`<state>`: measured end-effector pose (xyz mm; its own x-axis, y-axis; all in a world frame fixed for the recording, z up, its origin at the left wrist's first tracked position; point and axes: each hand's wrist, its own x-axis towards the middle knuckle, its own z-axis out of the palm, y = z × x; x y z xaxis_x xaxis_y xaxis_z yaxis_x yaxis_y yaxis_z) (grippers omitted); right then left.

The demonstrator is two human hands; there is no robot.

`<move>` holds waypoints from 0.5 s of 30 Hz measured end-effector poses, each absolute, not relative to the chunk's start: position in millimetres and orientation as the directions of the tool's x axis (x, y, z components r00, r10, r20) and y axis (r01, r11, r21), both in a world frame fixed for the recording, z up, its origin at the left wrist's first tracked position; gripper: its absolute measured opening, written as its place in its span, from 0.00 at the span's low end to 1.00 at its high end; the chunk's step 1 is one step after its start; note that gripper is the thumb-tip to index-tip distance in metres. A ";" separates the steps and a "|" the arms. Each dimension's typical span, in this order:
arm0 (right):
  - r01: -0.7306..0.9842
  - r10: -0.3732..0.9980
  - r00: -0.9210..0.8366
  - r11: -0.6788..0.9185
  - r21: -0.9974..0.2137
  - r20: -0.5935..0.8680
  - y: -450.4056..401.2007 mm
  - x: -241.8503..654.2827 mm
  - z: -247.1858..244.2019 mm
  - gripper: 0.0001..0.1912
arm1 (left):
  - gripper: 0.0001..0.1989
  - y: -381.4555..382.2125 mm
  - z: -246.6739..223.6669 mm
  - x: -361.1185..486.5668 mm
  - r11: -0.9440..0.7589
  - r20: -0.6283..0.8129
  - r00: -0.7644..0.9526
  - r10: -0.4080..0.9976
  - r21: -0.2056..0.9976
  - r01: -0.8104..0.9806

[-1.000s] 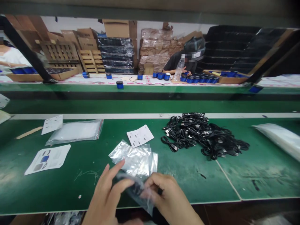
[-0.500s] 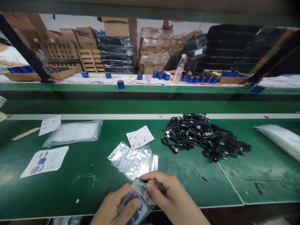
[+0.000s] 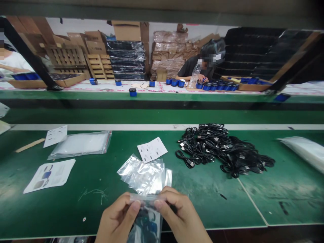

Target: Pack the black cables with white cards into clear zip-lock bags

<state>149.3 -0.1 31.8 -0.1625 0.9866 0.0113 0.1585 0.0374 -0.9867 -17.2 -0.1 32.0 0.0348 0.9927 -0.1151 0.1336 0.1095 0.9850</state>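
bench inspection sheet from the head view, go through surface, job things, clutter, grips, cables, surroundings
surface: green workbench, scuffed and marked
job's things: clear plastic bag with dark contents; loose stack of clear bags just beyond it
clutter: printed card, leaflet, white-filled plastic bag, wooden stick
grips: left hand and right hand pinch the bag's top edge
cables: tangled heap of black cables, right of the stack
surroundings: co-worker at a far bench, blue-and-black jars, stacked cartons

No legible text, plastic bag (image 3: 148,219) and printed sheet (image 3: 50,176) unreadable
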 end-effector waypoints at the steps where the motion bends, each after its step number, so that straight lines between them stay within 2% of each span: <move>1: 0.139 0.992 -0.122 0.006 -0.990 -0.011 -0.2 149.7 31.8 0.12 | 0.13 0.2 31.8 -18.7 0.122 -0.125 0.017 0.992 0.982 0.142; 5: 0.143 0.996 -0.053 -0.063 -0.988 -0.071 -0.6 151.5 32.4 0.08 | 0.12 0.3 30.3 -23.1 0.174 -0.167 -0.055 0.985 0.970 0.168; 8: 0.243 0.997 -0.072 0.036 -0.969 0.019 -0.1 154.4 34.3 0.11 | 0.10 1.7 29.2 -26.5 0.037 -0.059 0.074 0.996 0.964 0.263; 11: 0.284 0.995 -0.065 0.087 -0.955 0.071 -0.1 157.0 35.9 0.13 | 0.09 3.2 28.2 -27.9 -0.058 0.041 0.066 0.997 0.960 0.275; 15: 0.305 0.992 -0.064 0.121 -0.944 0.107 -0.9 157.2 36.0 0.14 | 0.10 3.4 27.2 -26.3 -0.124 0.086 0.133 0.987 0.943 0.309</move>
